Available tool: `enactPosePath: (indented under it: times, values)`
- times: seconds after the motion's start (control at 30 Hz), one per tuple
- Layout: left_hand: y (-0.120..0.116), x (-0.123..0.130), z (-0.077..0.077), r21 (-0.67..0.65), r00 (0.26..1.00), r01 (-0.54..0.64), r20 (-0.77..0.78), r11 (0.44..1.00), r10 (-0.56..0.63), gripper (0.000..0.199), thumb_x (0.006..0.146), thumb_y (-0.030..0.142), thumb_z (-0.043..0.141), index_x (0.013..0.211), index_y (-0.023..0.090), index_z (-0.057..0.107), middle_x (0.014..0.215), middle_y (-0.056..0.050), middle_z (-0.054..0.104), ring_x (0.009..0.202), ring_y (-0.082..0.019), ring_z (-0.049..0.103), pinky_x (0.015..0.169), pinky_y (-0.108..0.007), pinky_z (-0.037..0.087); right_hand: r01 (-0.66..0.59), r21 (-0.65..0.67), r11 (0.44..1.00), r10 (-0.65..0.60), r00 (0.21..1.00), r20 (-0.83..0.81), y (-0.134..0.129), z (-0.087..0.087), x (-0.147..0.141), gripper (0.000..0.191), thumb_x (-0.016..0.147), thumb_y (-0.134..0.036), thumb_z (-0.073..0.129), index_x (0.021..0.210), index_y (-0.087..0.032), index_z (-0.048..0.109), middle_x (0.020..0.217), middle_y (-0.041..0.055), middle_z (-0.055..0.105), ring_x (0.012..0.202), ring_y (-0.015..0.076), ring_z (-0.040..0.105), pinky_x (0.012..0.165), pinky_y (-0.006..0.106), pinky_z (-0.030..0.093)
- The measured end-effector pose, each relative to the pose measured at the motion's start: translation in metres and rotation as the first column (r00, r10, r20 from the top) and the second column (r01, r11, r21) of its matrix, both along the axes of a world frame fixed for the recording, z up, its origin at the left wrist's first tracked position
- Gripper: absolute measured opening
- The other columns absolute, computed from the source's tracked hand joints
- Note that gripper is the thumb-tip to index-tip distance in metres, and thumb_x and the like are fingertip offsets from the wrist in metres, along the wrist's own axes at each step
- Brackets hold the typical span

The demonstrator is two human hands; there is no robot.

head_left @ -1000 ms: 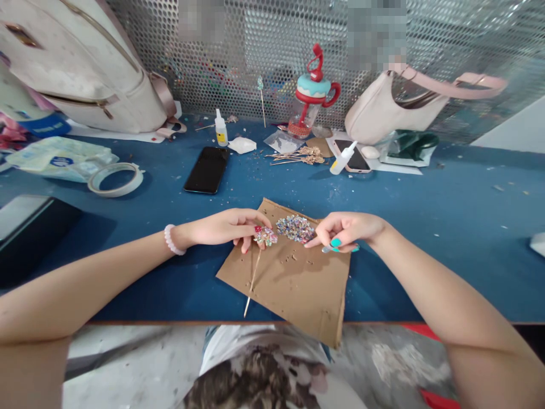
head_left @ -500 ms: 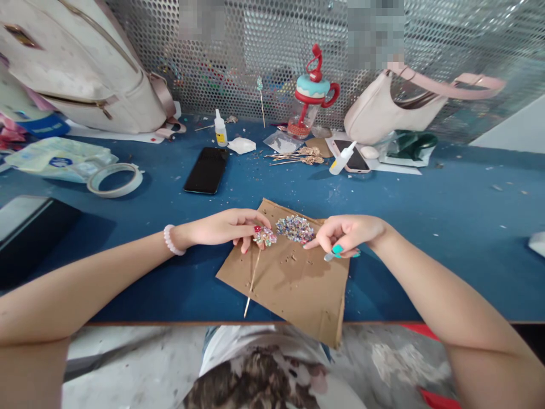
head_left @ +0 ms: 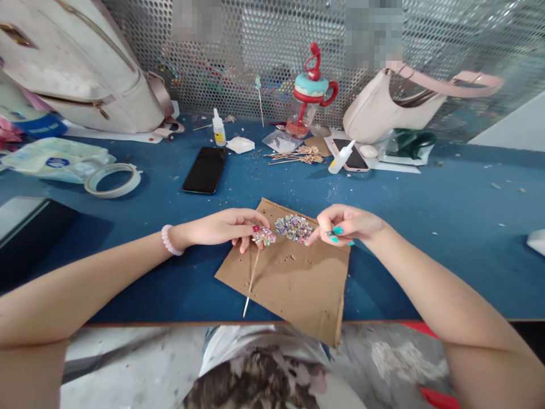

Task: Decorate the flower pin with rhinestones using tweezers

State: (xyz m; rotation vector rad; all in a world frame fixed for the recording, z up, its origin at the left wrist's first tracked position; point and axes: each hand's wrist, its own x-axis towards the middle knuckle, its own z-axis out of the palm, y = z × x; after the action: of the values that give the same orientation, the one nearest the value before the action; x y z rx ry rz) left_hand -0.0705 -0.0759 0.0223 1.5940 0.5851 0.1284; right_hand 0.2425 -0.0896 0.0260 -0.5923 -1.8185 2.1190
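Note:
A brown cardboard piece (head_left: 298,289) lies at the blue table's front edge. My left hand (head_left: 236,227) is closed on a stick topped with a sparkly bead cluster (head_left: 264,236); its thin stick (head_left: 252,284) slants down over the cardboard. A pile of multicoloured beads (head_left: 293,227) sits on the cardboard's upper part. At the pile's right edge is my right hand (head_left: 340,226), its index finger pointing down by the beads. The thumb and other fingers are curled together, with a small object between them that I cannot make out.
Behind the cardboard are a black phone (head_left: 204,170), two glue bottles (head_left: 218,129), (head_left: 342,158), gold sticks (head_left: 298,154) and a red-lidded cup (head_left: 309,102). A tape roll (head_left: 113,180) and backpack (head_left: 93,74) stand left; a handbag (head_left: 378,111) stands back right.
My right hand has lifted and turned slightly, and its fingers have curled in, so the small silvery thing under them shows less. My left hand and the beaded stick have hardly moved.

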Motion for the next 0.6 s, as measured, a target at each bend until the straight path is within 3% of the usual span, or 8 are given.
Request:
enactPosePath:
  times: [0.13,0.23,0.33,0.6]
  values:
    - [-0.001,0.001,0.002,0.001,1.0,-0.003,0.0,1.0,0.003,0.027,0.098,0.029,0.041,0.12,0.017,0.05,0.099,-0.008,0.07,0.059,-0.007,0.061,0.048,-0.016,0.036,0.298,0.061,0.953,-0.28,0.938,-0.205,-0.001,0.0,-0.011,0.026,0.088,-0.038,0.059,0.074,-0.021,0.046,0.058,-0.0082,0.053,0.047,0.0073,0.049,0.083,0.034,0.051]
    - [-0.001,0.002,0.003,0.001,1.0,-0.006,0.003,1.0,0.006,0.027,0.098,0.03,0.041,0.12,0.017,0.051,0.098,-0.007,0.07,0.059,-0.006,0.06,0.047,-0.016,0.035,0.398,0.103,0.912,-0.36,0.894,-0.267,0.005,0.003,-0.022,0.021,0.092,-0.036,0.055,0.078,-0.022,0.048,0.055,-0.0087,0.05,0.048,0.0079,0.046,0.078,0.03,0.05]
    - [-0.001,0.002,0.003,0.0,1.0,-0.005,0.009,1.0,0.005,0.025,0.099,0.03,0.041,0.118,0.018,0.052,0.1,-0.007,0.071,0.058,-0.005,0.059,0.047,-0.015,0.035,0.357,0.135,0.924,-0.321,0.918,-0.232,0.018,0.005,-0.037,0.019,0.094,-0.033,0.05,0.079,-0.022,0.048,0.05,-0.0105,0.043,0.045,0.0073,0.038,0.077,0.031,0.05]
    - [-0.001,0.001,0.001,0.0,1.0,-0.009,0.013,1.0,0.009,0.026,0.098,0.027,0.042,0.12,0.019,0.052,0.096,-0.005,0.07,0.059,-0.006,0.062,0.05,-0.016,0.039,0.04,0.188,0.981,-0.034,0.999,-0.035,0.049,-0.002,-0.073,0.016,0.094,-0.025,0.046,0.079,-0.019,0.047,0.047,-0.0134,0.038,0.042,0.0045,0.025,0.08,0.031,0.049]
